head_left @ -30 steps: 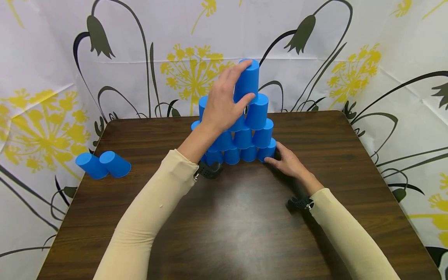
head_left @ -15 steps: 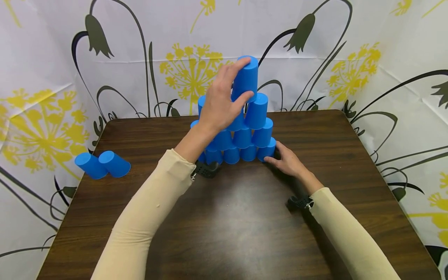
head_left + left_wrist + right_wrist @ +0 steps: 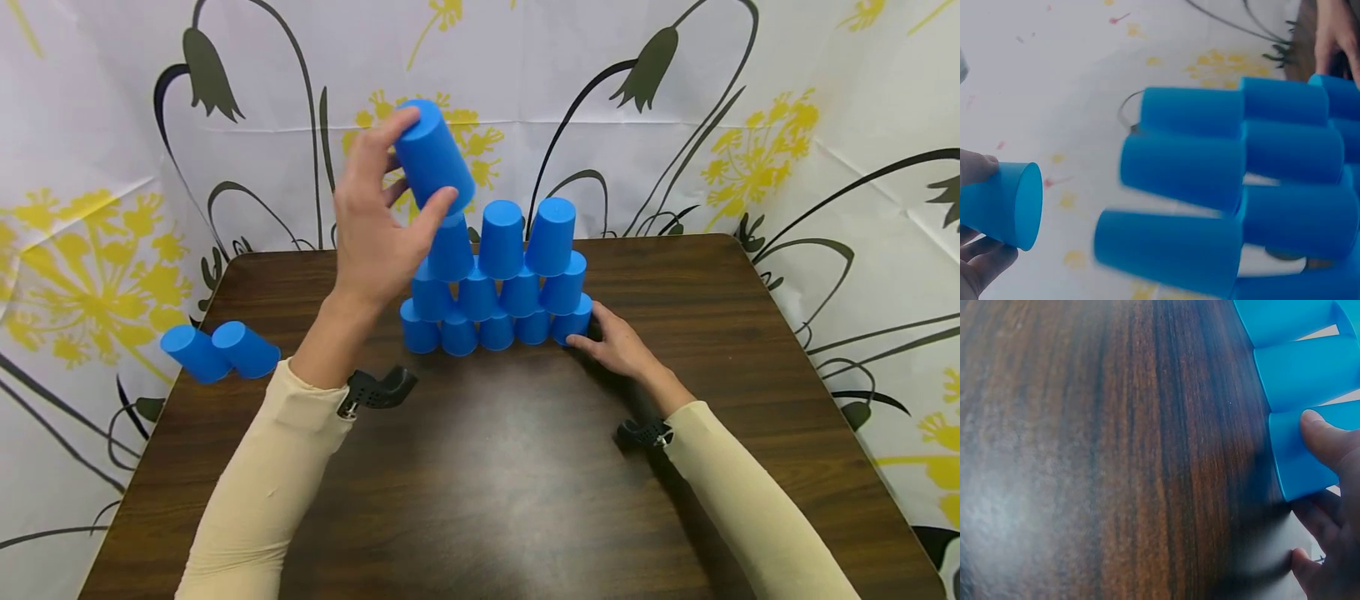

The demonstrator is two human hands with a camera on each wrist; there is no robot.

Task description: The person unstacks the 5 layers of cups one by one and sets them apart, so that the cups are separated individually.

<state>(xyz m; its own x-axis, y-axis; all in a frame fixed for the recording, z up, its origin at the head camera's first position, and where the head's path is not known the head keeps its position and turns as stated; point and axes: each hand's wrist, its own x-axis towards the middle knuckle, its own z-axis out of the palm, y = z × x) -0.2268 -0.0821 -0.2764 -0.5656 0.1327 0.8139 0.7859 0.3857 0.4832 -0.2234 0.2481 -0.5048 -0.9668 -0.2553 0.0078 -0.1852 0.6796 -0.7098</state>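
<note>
Head view at its near edge takes in two cream sleeves (image 3: 247,492) reaching over a dark wood-grain table (image 3: 510,517), with a black wrist mount (image 3: 378,389) at the left cuff and a similar one at the right. Beyond them the right hand (image 3: 621,343) has its thumb and fingers placed around the end cup (image 3: 573,322), the rightmost blue cup in the bottom row (image 3: 459,336) of a stack; the right wrist view shows that thumb pressed against the cup's near side, with other fingers on its far side. That row counts five cups, all upside down on the table. Well apart to the left, two more blue cups (image 3: 246,350) stand upside down side by side near the table's left edge. Above the bottom row comes a middle row (image 3: 477,298) of four, then a top row (image 3: 501,240) of three, each cup bridging the ones below. The left hand (image 3: 375,225) is raised at the stack's left side, grasping the held cup (image 3: 435,158) between thumb and fingers, tilted and with its closed end up; the left wrist view shows it clear of the stacked cups, its rim facing them. Behind everything hangs a white cloth (image 3: 480,50) printed with yellow flower heads and dark drooping bells.
</note>
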